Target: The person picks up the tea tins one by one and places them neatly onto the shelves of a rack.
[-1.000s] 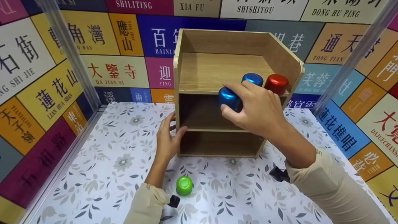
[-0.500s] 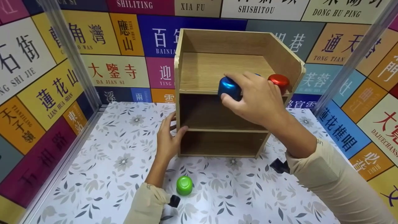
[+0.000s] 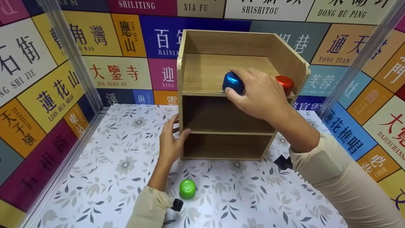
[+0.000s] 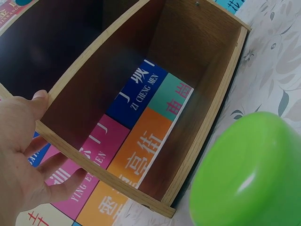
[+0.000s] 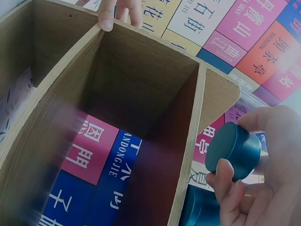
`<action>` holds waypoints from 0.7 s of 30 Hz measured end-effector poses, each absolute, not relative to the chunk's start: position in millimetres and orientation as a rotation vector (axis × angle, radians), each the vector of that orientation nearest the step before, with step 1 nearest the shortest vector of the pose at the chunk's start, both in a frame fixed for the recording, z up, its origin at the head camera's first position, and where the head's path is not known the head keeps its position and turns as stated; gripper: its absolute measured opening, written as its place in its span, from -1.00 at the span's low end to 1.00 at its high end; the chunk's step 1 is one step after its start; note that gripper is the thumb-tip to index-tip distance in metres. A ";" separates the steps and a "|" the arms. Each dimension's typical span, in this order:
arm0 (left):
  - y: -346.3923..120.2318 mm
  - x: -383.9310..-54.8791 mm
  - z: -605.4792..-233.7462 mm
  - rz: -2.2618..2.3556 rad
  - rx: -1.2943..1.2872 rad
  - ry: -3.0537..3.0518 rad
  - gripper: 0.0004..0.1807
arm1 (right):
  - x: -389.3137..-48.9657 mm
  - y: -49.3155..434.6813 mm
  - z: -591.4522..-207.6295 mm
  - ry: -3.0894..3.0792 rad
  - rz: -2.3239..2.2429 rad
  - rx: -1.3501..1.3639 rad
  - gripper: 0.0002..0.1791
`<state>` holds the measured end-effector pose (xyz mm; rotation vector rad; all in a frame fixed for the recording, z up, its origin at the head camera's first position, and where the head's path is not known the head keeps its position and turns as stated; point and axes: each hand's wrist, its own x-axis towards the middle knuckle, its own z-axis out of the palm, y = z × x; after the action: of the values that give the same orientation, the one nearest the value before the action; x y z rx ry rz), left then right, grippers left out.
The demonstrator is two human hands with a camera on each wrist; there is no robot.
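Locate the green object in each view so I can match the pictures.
Head: the green object is at lower middle, left of centre.
Left wrist: the green object fills the lower right corner.
Right wrist: not in it.
Shared landmark: the wooden shelf unit, its edge held by the left hand, shows in all three views.

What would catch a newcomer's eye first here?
Probably the shiny blue cup, held in the right hand near the top front edge of the wooden shelf. The red cup at its top right and the green cup on the floral cloth stand out next. Colourful lettered blocks cover the wall behind.
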<state>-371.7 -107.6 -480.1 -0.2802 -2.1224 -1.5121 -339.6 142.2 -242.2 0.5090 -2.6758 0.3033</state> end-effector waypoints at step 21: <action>-106.4 -371.7 -480.9 -1.485 -0.300 -2.106 -0.33 | -348.1 134.8 -240.1 -2.775 0.199 0.465 -0.31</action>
<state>-371.7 -106.4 -480.9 -0.2998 -2.1061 -1.4854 -348.1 134.8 -240.1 0.4653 -2.7755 0.1994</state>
